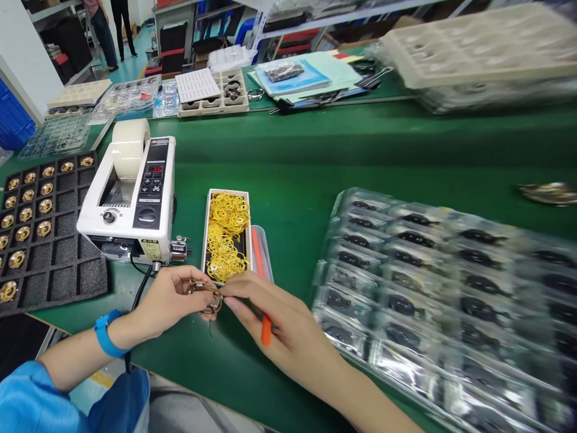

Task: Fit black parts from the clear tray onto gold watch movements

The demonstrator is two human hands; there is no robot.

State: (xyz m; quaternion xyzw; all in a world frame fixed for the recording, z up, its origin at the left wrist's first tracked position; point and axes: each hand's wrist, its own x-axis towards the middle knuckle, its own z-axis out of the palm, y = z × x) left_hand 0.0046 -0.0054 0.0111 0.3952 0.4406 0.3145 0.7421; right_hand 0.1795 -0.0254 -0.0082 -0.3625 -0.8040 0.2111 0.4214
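- L hand point(169, 304): grasping round metal part point(211, 299) betw thumb + fingers, held up over the green bench point(279, 162), just in front of the box of yellow bits. Thin wires point(211, 328) hang off its underside.
- R hand point(282, 313): thumb + index pinched together at R edge of same part; can't tell if they grip the part itself or smth tiny. Orange stick point(266, 331) tucked in the curled fingers.
- L wrist: blue band point(107, 334).
- Just past hands: white box point(207, 234) w/ heap of yellow ring-shaped pcs point(225, 234). Orange strip point(257, 251) along its R side; can't tell if same pc as the stick.
- L of box: white tape dispenser point(137, 195), roll point(130, 147) on top, red display reads 36.
- Far L: black foam tray point(65, 207), some pockets w/ gold round parts point(26, 214).
- R side: rows of dark parts in clear bags point(415, 239), blurry.
- Back edge, L to R: compartment tray point(211, 103) w/ paper sheet point(197, 84) on it, papers + clips point(311, 75), big pale tray point(478, 45).
- Bkgd top L: legs of 2 people point(103, 36).
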